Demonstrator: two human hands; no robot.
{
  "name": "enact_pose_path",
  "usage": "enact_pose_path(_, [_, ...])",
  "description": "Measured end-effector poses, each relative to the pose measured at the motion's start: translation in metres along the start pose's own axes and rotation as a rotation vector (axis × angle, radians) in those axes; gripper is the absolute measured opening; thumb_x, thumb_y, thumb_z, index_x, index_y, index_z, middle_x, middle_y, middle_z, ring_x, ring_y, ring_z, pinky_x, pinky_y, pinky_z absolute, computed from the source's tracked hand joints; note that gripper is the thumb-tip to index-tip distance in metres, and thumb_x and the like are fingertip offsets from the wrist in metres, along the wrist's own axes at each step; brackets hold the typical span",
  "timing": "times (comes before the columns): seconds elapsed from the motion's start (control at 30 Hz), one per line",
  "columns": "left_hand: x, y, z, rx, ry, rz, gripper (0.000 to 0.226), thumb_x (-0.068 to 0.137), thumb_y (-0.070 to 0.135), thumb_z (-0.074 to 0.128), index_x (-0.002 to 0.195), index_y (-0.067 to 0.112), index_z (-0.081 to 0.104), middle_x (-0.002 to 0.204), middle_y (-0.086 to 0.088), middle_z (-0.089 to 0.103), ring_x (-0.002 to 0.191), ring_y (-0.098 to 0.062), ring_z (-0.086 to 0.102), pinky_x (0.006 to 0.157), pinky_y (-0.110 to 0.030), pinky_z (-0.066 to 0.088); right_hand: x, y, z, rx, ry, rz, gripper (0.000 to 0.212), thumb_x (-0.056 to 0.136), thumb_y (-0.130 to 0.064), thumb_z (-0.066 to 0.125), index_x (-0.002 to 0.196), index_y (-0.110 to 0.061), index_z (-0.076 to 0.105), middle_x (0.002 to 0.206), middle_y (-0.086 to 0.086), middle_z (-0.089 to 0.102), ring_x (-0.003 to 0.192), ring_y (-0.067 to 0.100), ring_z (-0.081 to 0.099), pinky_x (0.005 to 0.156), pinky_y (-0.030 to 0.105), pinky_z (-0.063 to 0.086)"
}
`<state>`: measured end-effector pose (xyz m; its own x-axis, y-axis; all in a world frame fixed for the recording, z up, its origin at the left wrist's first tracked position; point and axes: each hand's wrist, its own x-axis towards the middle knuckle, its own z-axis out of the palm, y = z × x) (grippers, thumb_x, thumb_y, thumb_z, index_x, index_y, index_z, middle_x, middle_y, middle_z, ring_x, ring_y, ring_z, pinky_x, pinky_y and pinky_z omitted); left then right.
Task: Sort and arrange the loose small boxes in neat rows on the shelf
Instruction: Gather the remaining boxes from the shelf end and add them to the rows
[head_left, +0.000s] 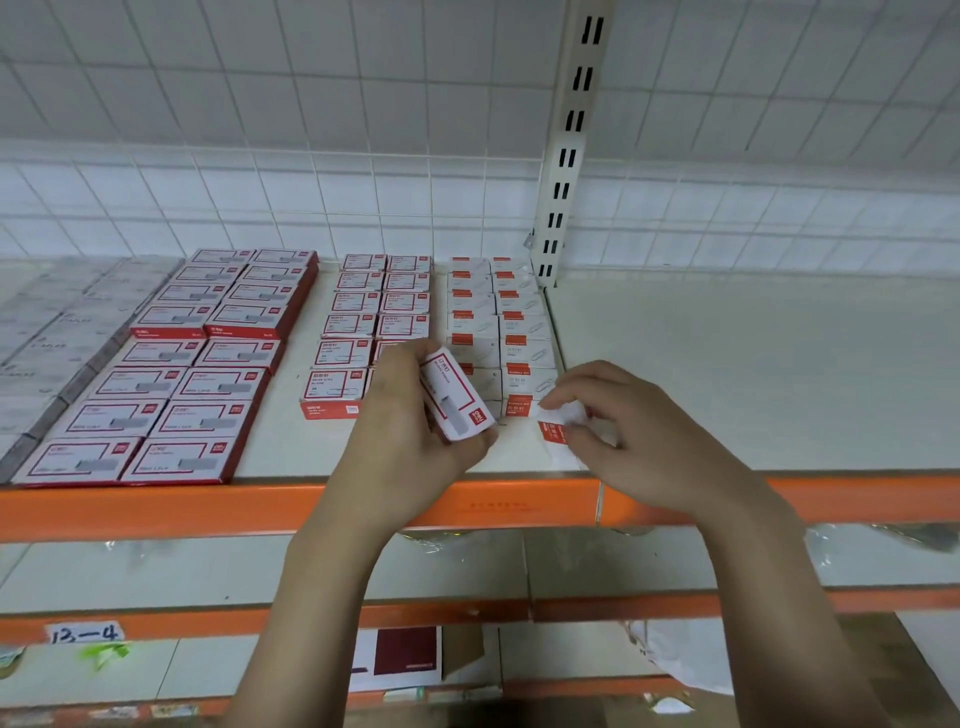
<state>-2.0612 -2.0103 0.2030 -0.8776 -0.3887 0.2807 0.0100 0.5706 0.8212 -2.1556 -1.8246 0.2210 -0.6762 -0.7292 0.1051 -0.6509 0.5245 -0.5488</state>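
Boxes: left hand (415, 415) grips one (457, 402) (tilted), right hand (634, 431) pinches another (558, 431).

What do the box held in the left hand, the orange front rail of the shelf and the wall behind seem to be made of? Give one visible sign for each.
Box in the left hand: probably thin printed card, matte, with folded edges.
Orange rail: likely painted metal, smooth with an even, dull sheen.
Wall: seemingly glazed white ceramic tiles, shown by the grid of grout lines.
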Motion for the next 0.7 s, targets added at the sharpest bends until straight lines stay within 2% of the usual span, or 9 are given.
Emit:
enact_pose_path(0.07, [0.001, 0.000, -0.002, 0.013, 0.002, 0.009, 0.075, 0.065, 0.022, 0.083, 0.125, 0.020, 0.038, 0.100, 0.024, 0.041, 0.092, 0.016, 0.045, 0.070, 0.004, 0.037, 0.000, 0.001, 0.005, 0.003, -0.016, 0.016, 0.030, 0.086, -0.028, 0.062, 0.116, -0.032, 0.058, 0.115, -0.021, 0.041, 0.106, -0.008, 0.040, 0.085, 0.000, 0.030])
enact_pose_path(0.17, [0.001, 0.001, -0.003, 0.003, -0.002, 0.019, 0.074, 0.065, 0.021, 0.082, 0.124, 0.022, 0.037, 0.100, 0.026, 0.040, 0.091, 0.024, 0.042, 0.068, 0.006, 0.035, 0.000, 0.001, 0.012, -0.031, -0.016, 0.018, 0.039, 0.085, -0.015, 0.063, 0.120, -0.032, 0.059, 0.115, -0.017, 0.035, 0.107, -0.004, 0.037, 0.085, -0.002, 0.028])
enact_pose_path(0.27, [0.000, 0.000, -0.004, 0.009, 0.022, 0.030, 0.070, 0.065, 0.019, 0.082, 0.116, 0.026, 0.035, 0.098, 0.023, 0.040, 0.091, 0.025, 0.041, 0.067, 0.005, 0.035, 0.001, -0.002, 0.012, -0.048, -0.054, -0.031, 0.051, 0.084, -0.007, 0.062, 0.127, -0.034, 0.054, 0.120, -0.015, 0.043, 0.114, 0.000, 0.040, 0.090, 0.002, 0.029])
enact_pose_path(0.33, [0.000, -0.001, -0.003, 0.034, 0.054, 0.051, 0.068, 0.064, 0.019, 0.082, 0.113, 0.026, 0.036, 0.098, 0.019, 0.041, 0.091, 0.019, 0.043, 0.068, 0.004, 0.036, 0.002, -0.005, 0.013, -0.021, -0.096, -0.022, 0.064, 0.083, -0.009, 0.063, 0.135, -0.039, 0.041, 0.135, -0.018, 0.042, 0.123, -0.003, 0.036, 0.095, 0.005, 0.027])
enact_pose_path(0.4, [-0.001, -0.004, -0.004, 0.058, 0.072, 0.052, 0.069, 0.065, 0.021, 0.082, 0.120, 0.020, 0.041, 0.104, 0.011, 0.043, 0.088, 0.006, 0.045, 0.071, 0.003, 0.035, 0.002, -0.007, 0.015, 0.003, -0.116, -0.008, 0.072, 0.083, -0.010, 0.063, 0.139, -0.042, 0.031, 0.142, -0.018, 0.036, 0.121, -0.008, 0.031, 0.096, 0.009, 0.027])
enact_pose_path(0.47, [-0.001, -0.005, -0.004, 0.089, 0.074, 0.082, 0.077, 0.067, 0.026, 0.081, 0.132, 0.015, 0.041, 0.110, 0.008, 0.042, 0.090, 0.004, 0.040, 0.075, 0.005, 0.032, 0.000, -0.005, 0.012, -0.009, -0.101, -0.016, 0.071, 0.083, -0.015, 0.064, 0.140, -0.040, 0.030, 0.141, -0.019, 0.035, 0.116, -0.013, 0.027, 0.094, 0.009, 0.025])
enact_pose_path(0.53, [-0.002, -0.006, -0.006, 0.106, 0.062, 0.092, 0.078, 0.068, 0.026, 0.080, 0.135, 0.018, 0.040, 0.113, 0.006, 0.040, 0.095, 0.003, 0.039, 0.075, 0.007, 0.031, -0.005, 0.001, 0.004, -0.042, -0.074, -0.001, 0.065, 0.082, -0.020, 0.067, 0.138, -0.035, 0.035, 0.136, -0.018, 0.039, 0.115, -0.009, 0.030, 0.092, 0.007, 0.025])
enact_pose_path(0.63, [-0.004, -0.004, -0.005, 0.114, 0.056, 0.087, 0.067, 0.067, 0.021, 0.081, 0.122, 0.029, 0.043, 0.113, 0.009, 0.039, 0.094, 0.005, 0.042, 0.071, 0.008, 0.032, -0.011, 0.011, -0.001, -0.074, -0.042, 0.054, 0.053, 0.082, -0.026, 0.068, 0.131, -0.032, 0.046, 0.121, -0.020, 0.048, 0.108, -0.006, 0.039, 0.081, 0.000, 0.030])
enact_pose_path(0.7, [-0.005, -0.004, -0.004, 0.140, 0.048, 0.093, 0.065, 0.067, 0.021, 0.081, 0.121, 0.025, 0.045, 0.112, 0.012, 0.042, 0.094, 0.006, 0.042, 0.073, 0.006, 0.035, -0.012, 0.012, 0.003, -0.063, -0.031, 0.060, 0.047, 0.081, -0.029, 0.068, 0.126, -0.031, 0.052, 0.117, -0.019, 0.051, 0.102, -0.006, 0.043, 0.081, 0.001, 0.032])
